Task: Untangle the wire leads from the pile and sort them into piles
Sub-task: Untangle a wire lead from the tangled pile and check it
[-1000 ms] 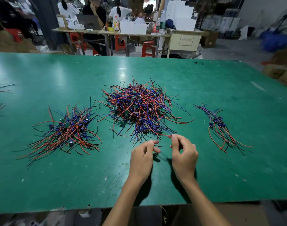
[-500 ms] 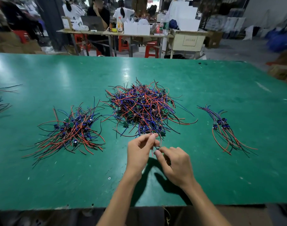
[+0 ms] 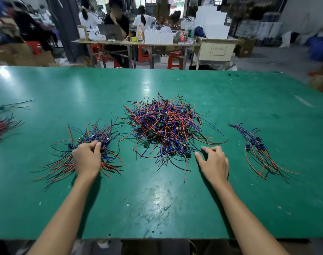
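Wire leads in red, blue and black are seen heaped in a tangled central pile (image 3: 166, 129) on the green tabletop (image 3: 157, 208), with small green boards and blue connectors mixed through it. A looser left pile (image 3: 65, 159) is spread just beside it, its leads fanned toward the near edge. A small right pile (image 3: 258, 151) is laid well apart on the other side, its blue connectors gathered together and its red and black leads trailing toward the viewer. More leads (image 3: 2, 126) are seen at the far left edge of the tabletop, partly cut off by the frame.

The left hand (image 3: 87, 159) is placed over the left pile, with its fingers curled down among the connectors; whether a lead is pinched there cannot be told. The right hand (image 3: 215, 161) is held at the near right edge of the central pile, fingers spread and slightly bent, with nothing gripped; the fingertips are close to the outermost black leads.

Beyond the tabletop, seated persons (image 3: 116, 21) are seen at a work table (image 3: 135, 43) loaded with white boxes (image 3: 159, 36) and bottles, with red stools (image 3: 174, 59) beneath.
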Demonstrator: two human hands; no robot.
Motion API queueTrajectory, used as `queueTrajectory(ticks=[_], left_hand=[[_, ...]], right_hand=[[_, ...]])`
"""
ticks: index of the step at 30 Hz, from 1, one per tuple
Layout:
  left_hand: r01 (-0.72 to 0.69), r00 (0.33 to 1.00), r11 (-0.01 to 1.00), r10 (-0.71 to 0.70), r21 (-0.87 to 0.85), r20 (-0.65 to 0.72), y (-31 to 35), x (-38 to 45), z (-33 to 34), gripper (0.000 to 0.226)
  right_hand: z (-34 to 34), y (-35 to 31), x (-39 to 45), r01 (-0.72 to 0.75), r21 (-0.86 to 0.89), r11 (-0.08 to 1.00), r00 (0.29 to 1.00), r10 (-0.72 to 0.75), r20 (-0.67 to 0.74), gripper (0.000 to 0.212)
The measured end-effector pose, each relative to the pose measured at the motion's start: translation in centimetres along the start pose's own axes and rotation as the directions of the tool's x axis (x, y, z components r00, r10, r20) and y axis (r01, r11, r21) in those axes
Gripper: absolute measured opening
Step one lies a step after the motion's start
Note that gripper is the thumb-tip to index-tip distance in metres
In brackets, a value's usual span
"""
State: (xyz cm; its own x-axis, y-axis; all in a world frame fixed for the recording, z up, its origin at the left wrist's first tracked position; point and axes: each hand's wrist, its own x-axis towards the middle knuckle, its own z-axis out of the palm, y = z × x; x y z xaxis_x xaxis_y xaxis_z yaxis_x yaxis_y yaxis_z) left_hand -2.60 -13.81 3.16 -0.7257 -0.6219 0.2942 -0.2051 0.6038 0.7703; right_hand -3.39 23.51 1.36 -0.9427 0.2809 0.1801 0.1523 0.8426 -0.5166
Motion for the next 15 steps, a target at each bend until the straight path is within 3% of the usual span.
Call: queueTrajectory(ticks=[4, 10, 12, 15], left_hand=[[-0.046, 0.999, 0.974, 0.048, 0.22, -0.004, -0.5, 0.1, -0.1, 0.033], [-0.196, 0.95, 0.902, 0.272, 0.385, -0.153, 3.0, -2.7, 0.2, 0.03], [-0.233, 0.945, 0.898, 0.3, 0.373, -0.132, 4.1, -4.6, 0.9, 0.031], [-0.369, 0.927, 0.905, 0.376, 0.212, 0.01, 5.3, -7.9, 2.2, 0.024]], right_hand=[[0.0, -0.3, 0.4, 0.02, 0.058, 0.998, 0.998, -0.017, -0.053, 0.02], [0.1, 0.0, -0.1, -0.037, 0.111, 0.993, 0.993, 0.049, -0.108, 0.016], [-0.1, 0.1, -0.4, -0.063, 0.182, 0.981, 0.988, 0.086, -0.125, 0.015], [-0.4, 0.6, -1.2, -0.084, 0.202, 0.976, 0.983, 0.114, -0.145, 0.014]])
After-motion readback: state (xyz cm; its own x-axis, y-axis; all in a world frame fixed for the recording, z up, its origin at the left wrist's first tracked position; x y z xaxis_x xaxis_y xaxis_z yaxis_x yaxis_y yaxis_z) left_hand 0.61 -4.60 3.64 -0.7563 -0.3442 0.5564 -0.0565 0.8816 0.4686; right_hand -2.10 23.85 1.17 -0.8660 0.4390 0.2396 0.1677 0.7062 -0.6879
